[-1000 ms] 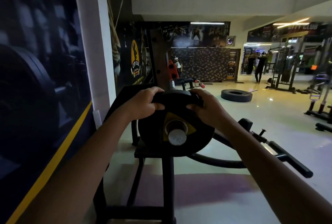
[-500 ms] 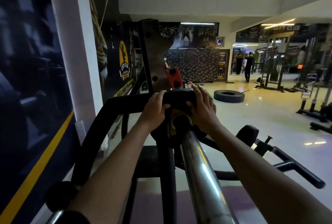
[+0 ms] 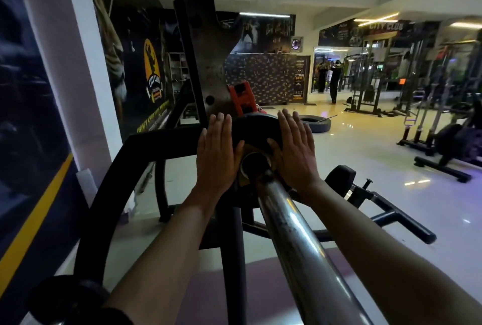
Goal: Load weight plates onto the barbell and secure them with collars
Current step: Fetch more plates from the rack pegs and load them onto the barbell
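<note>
A black weight plate [image 3: 254,130] with a yellow centre sits on the steel barbell sleeve [image 3: 294,236], which runs from the lower right of the view up to the plate. My left hand [image 3: 216,157] lies flat against the plate's face left of the sleeve, fingers straight and together. My right hand [image 3: 293,152] presses flat on the plate to the right of the sleeve. Neither hand grips anything. No collar is visible.
A black rack upright [image 3: 203,63] stands just behind the plate. A curved black frame tube [image 3: 109,194] sweeps down on the left beside the wall. A black bench handle [image 3: 396,223] juts right. A tyre [image 3: 317,123] lies on the floor; a person [image 3: 333,82] stands far back.
The plate has slid far along the sleeve away from me. My hands went from gripping its rim to lying flat with palms on its face.
</note>
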A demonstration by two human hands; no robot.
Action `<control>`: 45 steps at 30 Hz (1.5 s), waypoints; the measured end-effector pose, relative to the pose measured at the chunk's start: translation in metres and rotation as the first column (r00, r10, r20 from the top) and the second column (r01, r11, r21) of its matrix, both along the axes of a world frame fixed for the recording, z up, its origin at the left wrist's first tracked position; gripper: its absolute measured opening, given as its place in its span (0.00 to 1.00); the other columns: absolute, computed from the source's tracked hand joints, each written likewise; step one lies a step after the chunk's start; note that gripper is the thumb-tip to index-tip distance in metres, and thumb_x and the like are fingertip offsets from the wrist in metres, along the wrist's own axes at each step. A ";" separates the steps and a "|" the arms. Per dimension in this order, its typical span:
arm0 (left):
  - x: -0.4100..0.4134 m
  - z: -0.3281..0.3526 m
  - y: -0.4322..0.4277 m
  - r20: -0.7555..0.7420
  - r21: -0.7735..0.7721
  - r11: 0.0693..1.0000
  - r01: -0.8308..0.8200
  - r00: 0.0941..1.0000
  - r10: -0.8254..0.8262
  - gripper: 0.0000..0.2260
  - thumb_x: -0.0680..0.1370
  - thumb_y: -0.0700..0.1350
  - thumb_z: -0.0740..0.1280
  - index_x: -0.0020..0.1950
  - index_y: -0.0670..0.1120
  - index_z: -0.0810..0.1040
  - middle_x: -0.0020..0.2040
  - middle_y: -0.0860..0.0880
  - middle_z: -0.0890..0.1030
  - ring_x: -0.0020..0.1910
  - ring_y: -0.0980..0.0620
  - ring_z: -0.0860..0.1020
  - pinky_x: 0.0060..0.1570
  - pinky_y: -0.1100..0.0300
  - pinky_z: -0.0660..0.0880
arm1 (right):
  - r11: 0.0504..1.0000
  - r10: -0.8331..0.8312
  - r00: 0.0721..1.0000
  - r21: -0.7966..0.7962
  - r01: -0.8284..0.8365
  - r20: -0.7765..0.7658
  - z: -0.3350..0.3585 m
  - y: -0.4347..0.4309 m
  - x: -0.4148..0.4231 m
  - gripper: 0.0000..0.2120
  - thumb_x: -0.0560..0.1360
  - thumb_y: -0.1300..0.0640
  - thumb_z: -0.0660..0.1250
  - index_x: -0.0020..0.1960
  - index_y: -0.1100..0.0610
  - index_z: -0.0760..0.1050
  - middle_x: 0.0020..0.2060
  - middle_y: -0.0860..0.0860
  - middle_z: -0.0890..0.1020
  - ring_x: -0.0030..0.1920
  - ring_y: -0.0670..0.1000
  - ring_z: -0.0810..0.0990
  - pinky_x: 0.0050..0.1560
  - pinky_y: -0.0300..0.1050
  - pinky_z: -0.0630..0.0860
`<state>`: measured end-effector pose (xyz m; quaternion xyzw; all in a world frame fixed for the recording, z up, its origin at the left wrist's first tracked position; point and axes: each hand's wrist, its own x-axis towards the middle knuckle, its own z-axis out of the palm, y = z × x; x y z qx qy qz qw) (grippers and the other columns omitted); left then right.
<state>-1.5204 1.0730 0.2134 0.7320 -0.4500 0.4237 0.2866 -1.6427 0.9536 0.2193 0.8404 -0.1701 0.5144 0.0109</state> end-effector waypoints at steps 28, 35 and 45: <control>-0.300 -0.033 0.321 0.058 0.029 0.997 0.065 0.996 -0.067 0.23 0.79 0.52 0.51 0.70 0.40 0.63 0.69 0.39 0.69 0.71 0.43 0.62 0.70 0.51 0.51 | 0.975 0.015 1.000 -0.222 -0.016 -0.005 -0.043 0.307 -0.311 0.23 0.75 0.53 0.60 0.68 0.62 0.65 0.66 0.61 0.71 0.70 0.57 0.62 0.70 0.56 0.59; -0.247 -0.076 0.402 -0.054 0.055 0.997 0.052 0.997 -0.049 0.23 0.78 0.51 0.53 0.70 0.40 0.63 0.69 0.39 0.69 0.71 0.44 0.61 0.69 0.48 0.55 | 0.990 0.061 0.993 -0.124 -0.073 -0.098 -0.088 0.379 -0.248 0.24 0.75 0.51 0.59 0.67 0.63 0.67 0.65 0.61 0.72 0.69 0.59 0.65 0.68 0.59 0.63; -0.122 -0.131 0.510 -0.212 0.160 0.987 0.023 0.977 0.011 0.22 0.77 0.46 0.60 0.68 0.37 0.66 0.66 0.37 0.71 0.68 0.39 0.66 0.66 0.43 0.64 | 0.992 0.121 0.971 0.053 -0.113 -0.208 -0.160 0.482 -0.101 0.25 0.75 0.50 0.59 0.68 0.61 0.66 0.66 0.59 0.72 0.69 0.57 0.65 0.70 0.55 0.59</control>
